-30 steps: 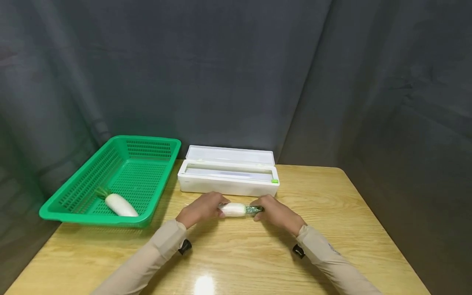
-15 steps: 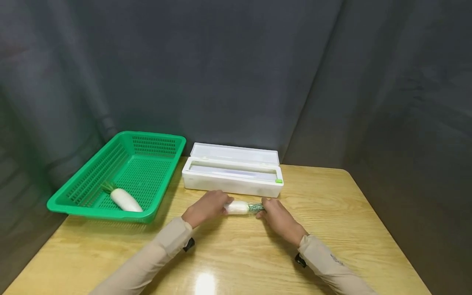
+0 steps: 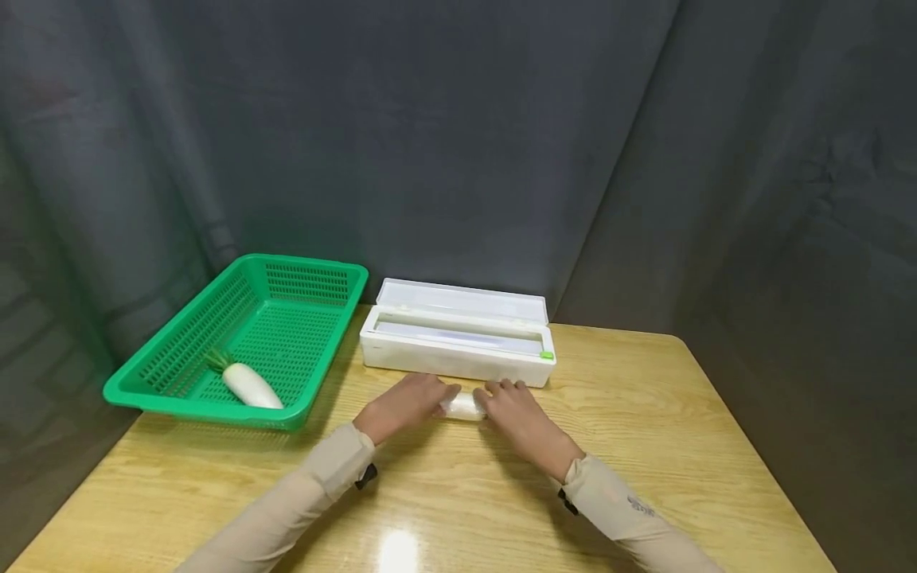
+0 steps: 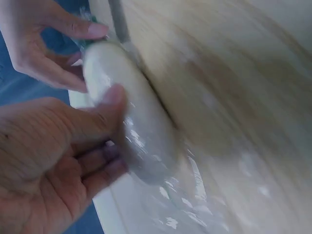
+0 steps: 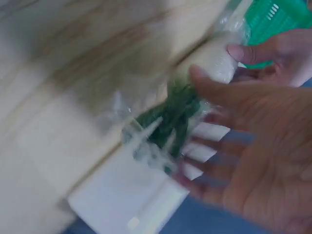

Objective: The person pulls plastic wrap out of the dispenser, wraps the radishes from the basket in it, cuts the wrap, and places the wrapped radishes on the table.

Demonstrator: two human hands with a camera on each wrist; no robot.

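A white radish (image 3: 464, 407) wrapped in clear cling film lies crosswise between both hands, close over the table. My left hand (image 3: 408, 406) grips its body near the root end, thumb on the near side and fingers behind, as the left wrist view shows. Loose film (image 4: 187, 207) trails past that end. My right hand (image 3: 521, 418) holds the radish at its leafy end, thumb at the top of the white body and fingers spread behind. The green leaves (image 5: 168, 119), bunched inside the film, show in the right wrist view; in the head view the right hand hides them.
Just behind the hands stands a white cling film box (image 3: 454, 362), lid (image 3: 462, 301) up, with a green slider (image 3: 547, 356) at its right. A green basket (image 3: 301, 394) at the left holds another radish (image 3: 252, 387). Dark curtains surround the wooden table (image 3: 630, 414).
My right hand has moved left from the leaf tips to the top of the radish body, covering the leaves. The left hand keeps its grip. The head view has shifted slightly.
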